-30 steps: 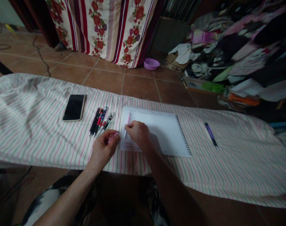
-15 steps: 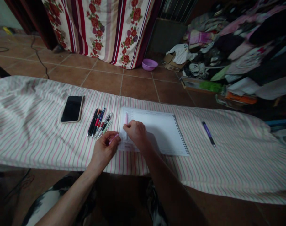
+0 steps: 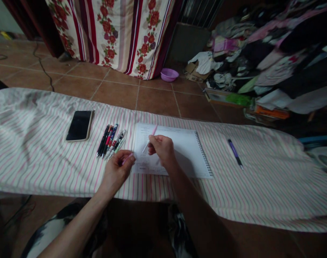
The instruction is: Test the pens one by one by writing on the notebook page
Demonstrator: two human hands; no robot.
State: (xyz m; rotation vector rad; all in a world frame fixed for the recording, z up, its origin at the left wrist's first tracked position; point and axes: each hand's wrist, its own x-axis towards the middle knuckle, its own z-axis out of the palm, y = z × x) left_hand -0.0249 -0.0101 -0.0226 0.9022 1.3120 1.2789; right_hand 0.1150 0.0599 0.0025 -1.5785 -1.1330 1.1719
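A slim pen (image 3: 155, 130) with a pink end and a pale barrel is pinched in my right hand (image 3: 164, 147); it slants over the left part of the white spiral notebook (image 3: 183, 143). My left hand (image 3: 118, 166) is closed on a small pink piece (image 3: 127, 158), which looks like a pen cap and is partly hidden by the fingers. That hand rests by the notebook's lower left edge. Just beyond it lies a row of several pens (image 3: 109, 141), in black, red, blue and white. The notebook page has faint print along its left and bottom edges.
The striped cloth (image 3: 262, 186) covers the long table. A phone (image 3: 79, 125) lies at the left, and a purple pen (image 3: 235, 154) lies right of the notebook. Beyond the table are a purple basin (image 3: 169, 74), a floral curtain (image 3: 120, 36) and piled clothes (image 3: 273, 61).
My right hand has lifted and turned slightly to the right, tilting the pen from nearly upright in the picture to a slant. My left hand keeps its pinch on the pink piece.
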